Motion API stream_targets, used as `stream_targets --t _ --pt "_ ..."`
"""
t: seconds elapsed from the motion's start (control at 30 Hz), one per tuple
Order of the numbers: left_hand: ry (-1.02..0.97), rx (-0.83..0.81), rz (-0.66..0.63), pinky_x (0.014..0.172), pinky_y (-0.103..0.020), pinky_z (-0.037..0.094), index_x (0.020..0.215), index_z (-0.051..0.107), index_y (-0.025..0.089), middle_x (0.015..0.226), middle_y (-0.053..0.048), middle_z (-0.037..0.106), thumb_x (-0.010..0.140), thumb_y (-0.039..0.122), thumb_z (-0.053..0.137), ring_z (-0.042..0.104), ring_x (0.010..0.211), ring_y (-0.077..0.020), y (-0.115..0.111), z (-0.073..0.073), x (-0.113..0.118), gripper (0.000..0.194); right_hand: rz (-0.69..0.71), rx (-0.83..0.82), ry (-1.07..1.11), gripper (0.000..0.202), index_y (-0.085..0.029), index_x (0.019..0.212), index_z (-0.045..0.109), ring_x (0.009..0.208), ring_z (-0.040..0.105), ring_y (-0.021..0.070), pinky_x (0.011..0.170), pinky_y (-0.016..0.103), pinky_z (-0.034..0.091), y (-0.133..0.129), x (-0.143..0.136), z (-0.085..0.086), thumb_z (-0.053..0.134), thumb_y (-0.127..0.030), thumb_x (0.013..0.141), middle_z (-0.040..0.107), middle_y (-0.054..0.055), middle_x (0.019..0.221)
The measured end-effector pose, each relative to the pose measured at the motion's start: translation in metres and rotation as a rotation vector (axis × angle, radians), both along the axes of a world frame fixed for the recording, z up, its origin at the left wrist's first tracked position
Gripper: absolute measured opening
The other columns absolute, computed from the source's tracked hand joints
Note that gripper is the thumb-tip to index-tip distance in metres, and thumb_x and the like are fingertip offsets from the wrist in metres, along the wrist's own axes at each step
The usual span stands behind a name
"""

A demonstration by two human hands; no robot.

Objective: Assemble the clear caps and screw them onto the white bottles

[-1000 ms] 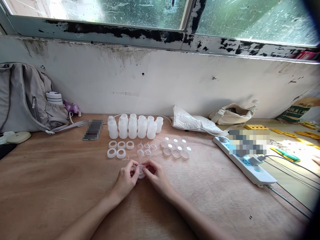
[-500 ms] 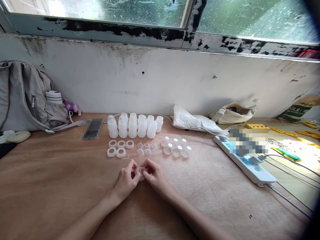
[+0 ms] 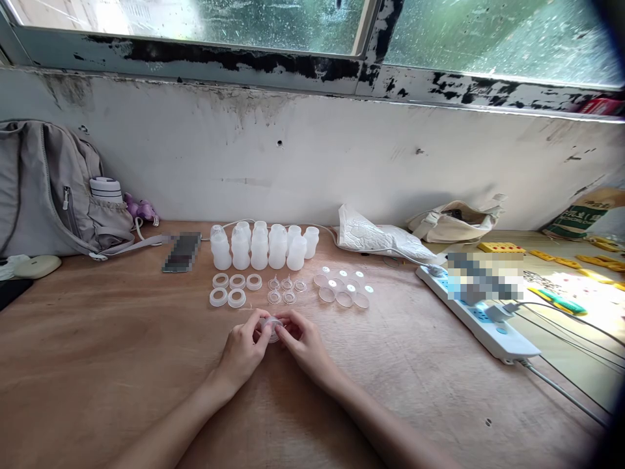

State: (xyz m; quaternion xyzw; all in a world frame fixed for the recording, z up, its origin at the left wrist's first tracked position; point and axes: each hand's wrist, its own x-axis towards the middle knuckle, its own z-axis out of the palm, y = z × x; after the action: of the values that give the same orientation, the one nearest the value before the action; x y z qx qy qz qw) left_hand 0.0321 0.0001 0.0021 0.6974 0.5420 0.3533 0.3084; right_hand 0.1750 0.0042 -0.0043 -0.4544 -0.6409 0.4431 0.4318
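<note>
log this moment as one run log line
left hand: holds clear plastic piece | right hand: holds same piece | ahead: white bottles, rings, clear discs | surface: wooden table

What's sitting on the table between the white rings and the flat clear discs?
In the head view, a small cluster of clear cone-shaped pieces lies between the white rings and the clear discs.

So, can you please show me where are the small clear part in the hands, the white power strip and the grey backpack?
small clear part (image 3: 272,324), head view, on its rounded top between the fingertips.
white power strip (image 3: 481,317), head view, on its flat upper face.
grey backpack (image 3: 41,189), head view, on its front panel.
</note>
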Motion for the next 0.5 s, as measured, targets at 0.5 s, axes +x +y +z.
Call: stream_targets --t 0.5 --pt "0.050 0.039 -0.053 0.051 -0.020 0.037 0.078 0.045 0.021 0.058 0.003 0.054 0.080 0.026 0.039 0.052 0.050 -0.0115 -0.0028 -0.0010 -0.0004 0.009 -0.031 0.030 -0.067 0.009 -0.016 0.079 0.059 0.056 0.047 0.0095 0.053 0.021 0.040 -0.0003 0.0008 0.0041 0.052 -0.021 0.076 0.058 0.000 0.066"
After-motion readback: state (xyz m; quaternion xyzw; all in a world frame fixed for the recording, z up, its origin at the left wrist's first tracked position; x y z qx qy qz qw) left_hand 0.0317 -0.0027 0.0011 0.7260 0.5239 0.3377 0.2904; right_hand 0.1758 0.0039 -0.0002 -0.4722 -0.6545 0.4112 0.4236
